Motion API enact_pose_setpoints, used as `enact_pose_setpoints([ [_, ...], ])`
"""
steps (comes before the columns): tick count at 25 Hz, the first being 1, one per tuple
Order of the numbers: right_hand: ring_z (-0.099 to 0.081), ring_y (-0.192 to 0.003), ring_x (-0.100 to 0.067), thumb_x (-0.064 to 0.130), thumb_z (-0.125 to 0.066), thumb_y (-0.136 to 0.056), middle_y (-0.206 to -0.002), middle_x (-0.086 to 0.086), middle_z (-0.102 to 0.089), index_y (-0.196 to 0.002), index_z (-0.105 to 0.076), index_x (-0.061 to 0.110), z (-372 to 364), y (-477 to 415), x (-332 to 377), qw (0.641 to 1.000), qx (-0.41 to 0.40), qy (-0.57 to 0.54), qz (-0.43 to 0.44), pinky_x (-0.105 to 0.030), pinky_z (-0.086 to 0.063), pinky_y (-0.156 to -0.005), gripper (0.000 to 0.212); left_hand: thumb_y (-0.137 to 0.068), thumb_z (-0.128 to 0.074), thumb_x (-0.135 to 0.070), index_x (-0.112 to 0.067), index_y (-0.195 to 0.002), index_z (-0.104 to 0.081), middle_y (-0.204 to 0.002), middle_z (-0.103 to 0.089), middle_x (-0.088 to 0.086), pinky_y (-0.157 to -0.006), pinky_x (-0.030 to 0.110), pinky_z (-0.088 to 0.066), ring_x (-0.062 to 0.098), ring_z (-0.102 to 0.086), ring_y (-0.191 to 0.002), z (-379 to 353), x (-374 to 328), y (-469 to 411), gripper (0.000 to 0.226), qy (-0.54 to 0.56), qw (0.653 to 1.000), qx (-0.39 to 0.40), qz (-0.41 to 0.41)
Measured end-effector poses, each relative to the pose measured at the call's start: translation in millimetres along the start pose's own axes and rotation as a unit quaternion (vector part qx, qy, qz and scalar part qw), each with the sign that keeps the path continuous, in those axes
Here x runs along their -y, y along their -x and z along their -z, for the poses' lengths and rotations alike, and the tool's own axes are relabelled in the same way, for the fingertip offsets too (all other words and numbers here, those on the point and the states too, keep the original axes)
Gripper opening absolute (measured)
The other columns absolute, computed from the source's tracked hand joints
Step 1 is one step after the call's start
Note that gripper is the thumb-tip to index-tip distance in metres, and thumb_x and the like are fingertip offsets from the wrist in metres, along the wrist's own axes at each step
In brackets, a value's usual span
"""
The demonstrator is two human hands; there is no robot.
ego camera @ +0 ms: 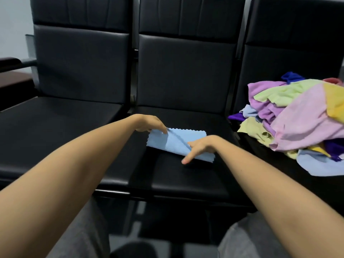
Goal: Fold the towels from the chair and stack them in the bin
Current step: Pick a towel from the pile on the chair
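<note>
A light blue towel (188, 139), folded into a long strip, lies on the middle black chair seat (186, 175). My left hand (151, 123) pinches the towel's far left corner. My right hand (200, 148) pinches the fold near the strip's near end, with other fingers stretched over the cloth. A raised crease runs between the two hands. A heap of unfolded towels (294, 112) in pink, lilac, green, yellow, blue and purple covers the right chair. No bin is in view.
Three black padded chairs stand side by side, and the left seat (55, 131) holds nothing. A dark armrest (11, 62) shows at the far left. My grey-trousered knees (247, 239) are at the bottom, in front of the seats.
</note>
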State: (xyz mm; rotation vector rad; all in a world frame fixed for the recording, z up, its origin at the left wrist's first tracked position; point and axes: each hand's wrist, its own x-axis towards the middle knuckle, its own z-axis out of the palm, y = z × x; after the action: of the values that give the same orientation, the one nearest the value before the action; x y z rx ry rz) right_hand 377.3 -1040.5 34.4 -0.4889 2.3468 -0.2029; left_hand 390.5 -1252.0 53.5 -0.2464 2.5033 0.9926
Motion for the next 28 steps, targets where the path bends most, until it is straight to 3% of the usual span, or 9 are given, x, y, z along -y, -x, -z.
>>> enact_pose_setpoints([
  [2, -0.047, -0.111, -0.023, 0.035, -0.065, -0.084, -0.127, -0.004, -0.047, -0.119, -0.046, 0.013, -2, -15, -7, 0.995, -0.072, 0.072, 0.011, -0.032, -0.041, -0.090, 0.046, -0.090, -0.060, -0.022, -0.011, -0.113, -0.061, -0.114, -0.058, 0.001, -0.089, 0.027, -0.043, 0.017, -0.056, -0.104, 5, 7, -2, 0.025, 0.055, 0.998, -0.007, -0.021],
  [3, -0.048, -0.098, -0.021, 0.031, -0.063, -0.085, -0.111, -0.003, -0.050, -0.102, -0.049, 0.014, 2, -18, -11, 0.992, -0.105, 0.061, 0.021, -0.029, -0.042, -0.076, 0.028, -0.091, -0.059, -0.021, -0.011, -0.103, -0.062, -0.104, -0.060, 0.001, -0.084, 0.027, -0.046, 0.016, -0.058, -0.094, 6, 11, -3, 0.016, 0.072, 0.997, -0.006, -0.026],
  [5, -0.048, -0.086, -0.019, 0.023, -0.064, -0.084, -0.094, -0.002, -0.049, -0.086, -0.048, 0.015, 15, -20, -21, 0.993, -0.106, -0.042, 0.023, -0.026, -0.039, -0.063, 0.019, -0.092, -0.058, -0.021, -0.014, -0.088, -0.060, -0.089, -0.060, 0.000, -0.076, 0.025, -0.049, 0.013, -0.059, -0.081, 8, 19, -7, 0.009, 0.092, 0.995, -0.016, -0.026],
  [8, -0.056, -0.080, -0.015, 0.013, -0.066, -0.084, -0.091, -0.003, -0.058, -0.099, -0.057, 0.012, 33, -23, -40, 0.964, -0.096, -0.245, 0.030, -0.025, -0.045, -0.062, 0.017, -0.092, -0.061, -0.023, -0.018, -0.086, -0.061, -0.083, -0.061, -0.003, -0.066, 0.022, -0.048, 0.010, -0.058, -0.076, 8, 29, -23, 0.008, 0.102, 0.993, -0.054, -0.017],
  [11, -0.062, -0.090, -0.019, 0.014, -0.066, -0.085, -0.106, -0.008, -0.065, -0.114, -0.060, 0.007, 42, -40, -50, 0.910, -0.121, -0.396, 0.028, -0.029, -0.049, -0.074, 0.031, -0.090, -0.063, -0.018, -0.016, -0.079, -0.059, -0.075, -0.056, -0.002, -0.060, 0.020, -0.045, 0.009, -0.054, -0.068, 8, 33, -44, 0.012, 0.140, 0.987, -0.080, -0.017],
  [16, -0.063, -0.089, -0.019, 0.022, -0.066, -0.087, -0.101, -0.006, -0.067, -0.111, -0.061, 0.008, 40, -66, -59, 0.854, -0.112, -0.508, 0.015, -0.029, -0.051, -0.077, 0.028, -0.084, -0.067, -0.013, -0.014, -0.064, -0.042, -0.061, -0.037, 0.001, -0.036, 0.014, -0.034, 0.012, -0.038, -0.050, 0, 34, -76, 0.032, 0.126, 0.980, -0.154, -0.010],
  [20, -0.060, -0.076, -0.015, 0.021, -0.058, -0.092, -0.088, -0.002, -0.063, -0.096, -0.061, 0.013, 40, -76, -65, 0.834, -0.130, -0.536, -0.008, -0.027, -0.047, -0.063, 0.010, -0.084, -0.067, -0.019, -0.009, -0.082, -0.052, -0.062, -0.035, 0.001, -0.032, 0.013, -0.031, 0.013, -0.037, -0.053, -5, 35, -88, 0.018, 0.088, 0.978, -0.187, -0.019],
  [25, -0.045, -0.065, -0.016, 0.007, -0.059, -0.082, -0.081, -0.008, -0.050, -0.093, -0.051, 0.009, 31, -86, -55, 0.853, -0.299, -0.422, -0.074, -0.026, -0.036, -0.055, 0.014, -0.081, -0.067, -0.026, -0.013, -0.064, -0.040, -0.061, -0.040, 0.001, -0.044, 0.022, -0.039, 0.018, -0.043, -0.054, -6, 30, -92, 0.034, 0.001, 0.974, -0.227, 0.010],
  [28, -0.055, -0.096, -0.026, 0.009, -0.056, -0.084, -0.112, -0.009, -0.051, -0.116, -0.046, 0.010, 20, -81, -44, 0.877, -0.382, -0.286, -0.064, -0.028, -0.037, -0.072, 0.034, -0.082, -0.058, -0.031, -0.011, -0.096, -0.054, -0.096, -0.057, 0.007, -0.072, 0.032, -0.045, 0.028, -0.057, -0.092, -14, 15, -82, 0.025, -0.178, 0.945, -0.269, 0.048],
])
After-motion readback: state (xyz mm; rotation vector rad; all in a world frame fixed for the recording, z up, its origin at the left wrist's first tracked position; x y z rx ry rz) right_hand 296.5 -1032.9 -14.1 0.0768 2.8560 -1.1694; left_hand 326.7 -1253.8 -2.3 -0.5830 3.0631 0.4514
